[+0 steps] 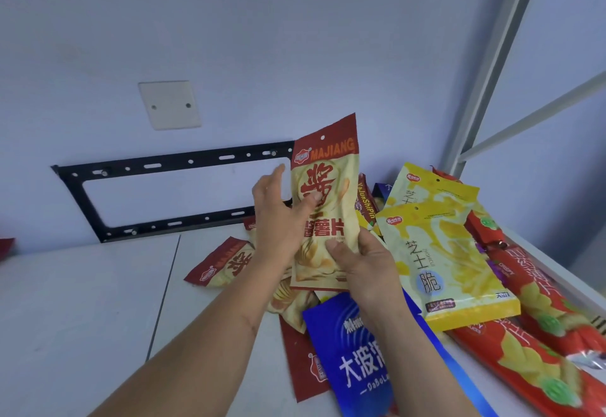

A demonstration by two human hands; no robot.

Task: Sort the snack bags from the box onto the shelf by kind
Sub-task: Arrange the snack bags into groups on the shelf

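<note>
Your left hand (pixel 278 220) and right hand (pixel 360 262) both grip red-and-cream chip bag (pixel 323 184), held upright above white shelf (pixel 82 302); thumbs pressed on front. Yellow bags (pixel 449 252), blue bag (pixel 357 361), red bags (pixel 541 351) lie right

Left hand (pixel 278 220): raised, thumb across front of bag (pixel 324 207), fingers extended upward along bag's left edge, pinching it mid-height. Left forearm bare, reaching in diagonally from lower left. Right hand (pixel 364 262): lower, back toward camera, thumb pressed on bag's lower front, fingers curled behind, gripping bottom right corner. Right forearm bare, entering from bottom edge, rising upward.
</note>
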